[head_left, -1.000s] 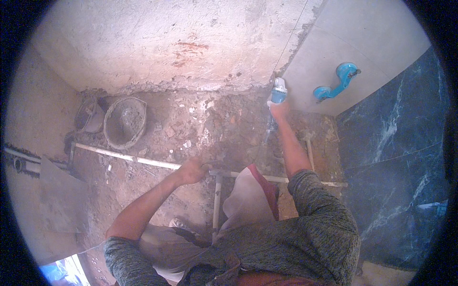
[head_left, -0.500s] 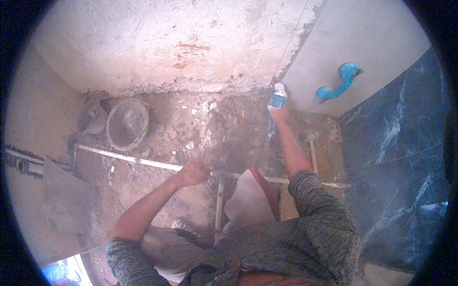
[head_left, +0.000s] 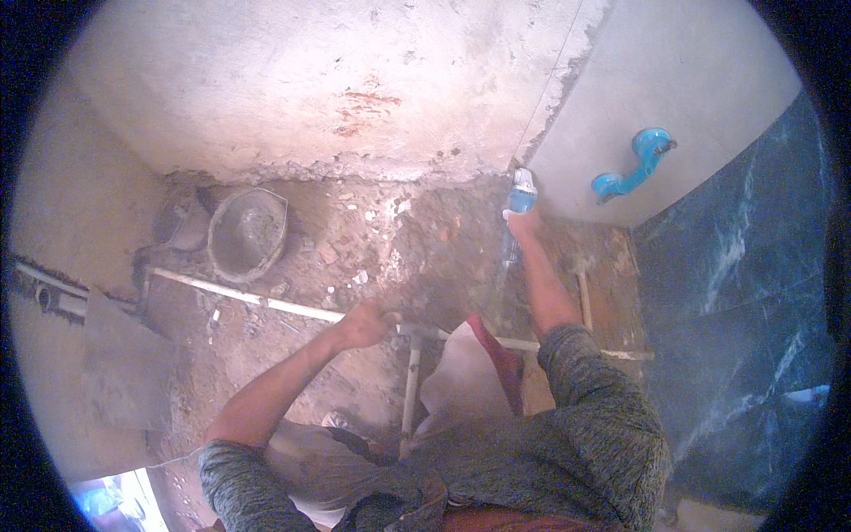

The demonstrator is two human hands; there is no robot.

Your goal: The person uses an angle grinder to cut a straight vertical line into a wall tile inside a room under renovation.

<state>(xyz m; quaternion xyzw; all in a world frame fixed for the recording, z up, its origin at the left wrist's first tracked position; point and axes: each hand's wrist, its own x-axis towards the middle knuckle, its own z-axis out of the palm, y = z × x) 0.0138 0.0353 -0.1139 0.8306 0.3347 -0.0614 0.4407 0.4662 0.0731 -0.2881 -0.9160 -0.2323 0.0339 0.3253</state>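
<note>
While I crouch over the rubble floor [head_left: 355, 239], my left hand [head_left: 362, 324] rests on the white pipe [head_left: 257, 301] that runs across the dirt, close to the tee joint [head_left: 417, 332]. Fingers are curled over the pipe; whether they fully close around it I cannot tell, since the back of the hand covers them.

My right hand [head_left: 523, 222] is stretched forward to the foot of the wall and grips a clear plastic bottle with a blue cap [head_left: 519, 197], fingers wrapped around its body. Bottle stands about upright, cap end up, just at the edge where the grey wall tile [head_left: 691, 89] meets the rough plaster wall [head_left: 310, 80].

A second white pipe branch [head_left: 410, 386] leaves the tee and runs back toward my knees. A round, mortar-crusted pan [head_left: 248, 232] sits on the floor to the left, near the wall base, just beyond the pipe. A blue S-shaped pipe fitting [head_left: 634, 164] sticks out of the grey tile, to the right of the bottle and apart from it. Dark blue marbled tiles [head_left: 736, 293] cover the right side. A hammer [head_left: 581, 284] lies on the floor just right of my right forearm.
</note>
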